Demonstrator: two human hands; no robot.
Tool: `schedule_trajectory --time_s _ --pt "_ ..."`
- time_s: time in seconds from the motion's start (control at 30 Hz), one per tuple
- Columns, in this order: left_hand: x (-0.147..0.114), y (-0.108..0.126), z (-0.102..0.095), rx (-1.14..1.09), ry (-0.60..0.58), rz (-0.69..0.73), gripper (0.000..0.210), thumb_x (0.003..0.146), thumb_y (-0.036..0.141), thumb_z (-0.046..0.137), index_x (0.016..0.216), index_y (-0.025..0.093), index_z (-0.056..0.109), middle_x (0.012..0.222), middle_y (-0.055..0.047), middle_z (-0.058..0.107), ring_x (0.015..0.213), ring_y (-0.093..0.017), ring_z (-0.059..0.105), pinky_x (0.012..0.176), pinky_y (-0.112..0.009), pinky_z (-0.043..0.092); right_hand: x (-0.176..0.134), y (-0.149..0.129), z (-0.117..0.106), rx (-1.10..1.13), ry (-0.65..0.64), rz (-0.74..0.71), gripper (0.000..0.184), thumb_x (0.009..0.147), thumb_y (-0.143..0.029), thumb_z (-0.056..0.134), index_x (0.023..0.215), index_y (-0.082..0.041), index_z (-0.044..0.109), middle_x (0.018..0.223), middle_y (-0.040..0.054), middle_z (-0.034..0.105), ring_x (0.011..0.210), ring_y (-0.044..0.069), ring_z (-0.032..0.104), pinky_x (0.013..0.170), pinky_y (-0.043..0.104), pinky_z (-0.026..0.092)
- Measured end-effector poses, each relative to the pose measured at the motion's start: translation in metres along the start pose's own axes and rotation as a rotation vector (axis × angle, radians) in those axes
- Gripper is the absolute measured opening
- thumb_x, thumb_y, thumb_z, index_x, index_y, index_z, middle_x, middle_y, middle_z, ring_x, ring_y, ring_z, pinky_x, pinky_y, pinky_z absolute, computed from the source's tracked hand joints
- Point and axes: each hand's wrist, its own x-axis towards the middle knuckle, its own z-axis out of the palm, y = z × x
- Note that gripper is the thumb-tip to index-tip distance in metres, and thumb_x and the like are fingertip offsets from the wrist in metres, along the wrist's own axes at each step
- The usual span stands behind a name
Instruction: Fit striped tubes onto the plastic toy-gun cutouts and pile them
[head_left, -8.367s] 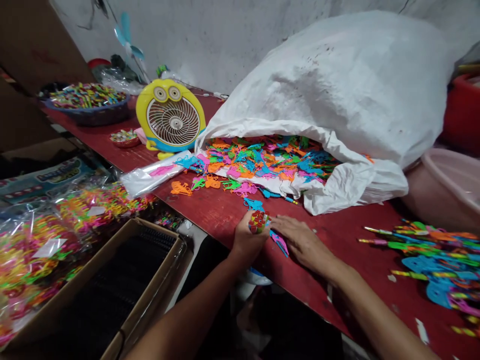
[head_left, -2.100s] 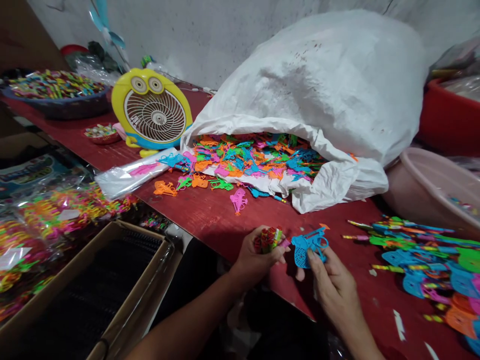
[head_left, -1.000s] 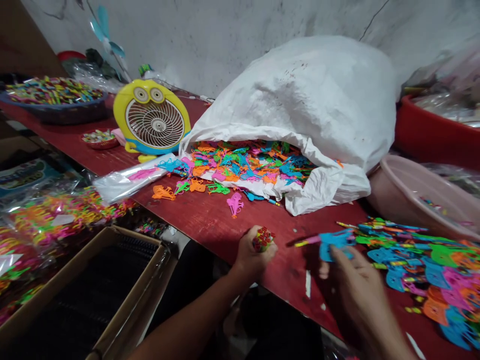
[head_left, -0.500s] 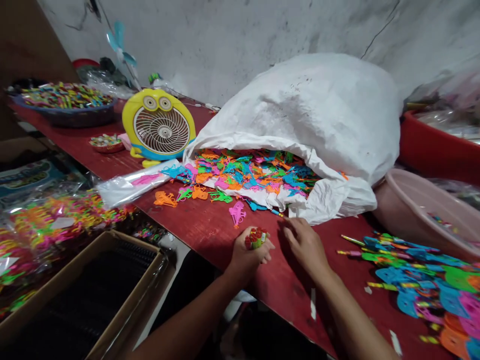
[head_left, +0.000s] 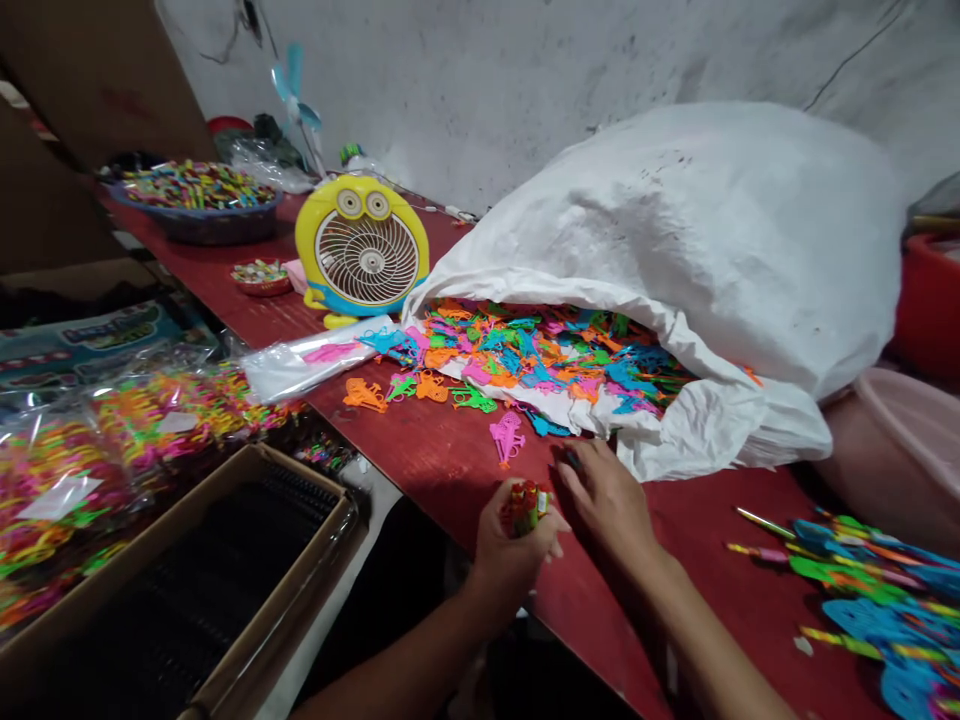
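My left hand [head_left: 510, 550] is closed around a bundle of thin sticks with red, green and yellow wrapping [head_left: 529, 508], their ends poking up above the fist. To its right my right hand [head_left: 609, 500] is low over the red table, its fingers curled by the mouth of the white sack [head_left: 705, 240]. A small dark bluish tip shows at those fingers; what it belongs to is hidden. Flat plastic pieces in orange, pink, green and blue [head_left: 540, 350] spill from the sack. Nearest my hands lies a pink plastic piece [head_left: 507, 436].
A yellow fan [head_left: 367, 245] stands left of the sack, beside a clear plastic bag [head_left: 311, 357]. Farther back is a basin of colourful small pieces [head_left: 202, 222]. Assembled coloured pieces on sticks [head_left: 877, 600] lie at right, near a pink tub [head_left: 892, 430]. A cardboard box [head_left: 255, 610] is lower left.
The view has swung left, so the scene sits farther right. My right hand has closed in where a small blue stick lay by the sack. My left hand still grips the bundle.
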Motion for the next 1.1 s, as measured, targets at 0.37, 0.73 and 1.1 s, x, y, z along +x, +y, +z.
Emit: schedule_trajectory --time_s 0.37,0.73,1.1 --pt "0.022 0.011 -0.04 0.022 0.321 0.255 0.024 0.076 0.03 0.073 0.085 0.016 0.055 0.075 0.002 0.058 0.067 -0.009 0.053 0.063 -0.019 0.046 0.047 -0.058 0.031 0.14 -0.14 0.124 0.019 0.078 -0.027 0.063 0.091 -0.016 0.056 0.092 0.0074 0.055 0.077 0.019 0.053 0.064 0.028 0.035" --pt "0.02 0.017 -0.018 0.126 0.074 0.08 0.019 0.069 0.023 0.069 0.079 0.015 0.055 0.061 0.003 0.057 0.053 -0.008 0.051 0.055 -0.019 0.043 -0.029 -0.038 0.001 1.162 0.001 0.477 0.038 0.067 -0.038 0.077 0.09 -0.021 0.052 0.075 -0.0042 0.051 0.062 0.011 0.048 0.054 0.023 0.041" --pt "0.007 0.0 0.011 0.024 -0.289 -0.126 0.019 0.069 0.024 0.069 0.081 0.012 0.06 0.052 0.002 0.057 0.043 -0.007 0.045 0.045 -0.017 0.033 -0.088 0.006 -0.06 0.382 0.012 -0.089 0.043 0.092 -0.026 0.049 0.134 -0.029 0.056 0.143 0.01 0.048 0.127 0.024 0.049 0.104 0.042 0.043"
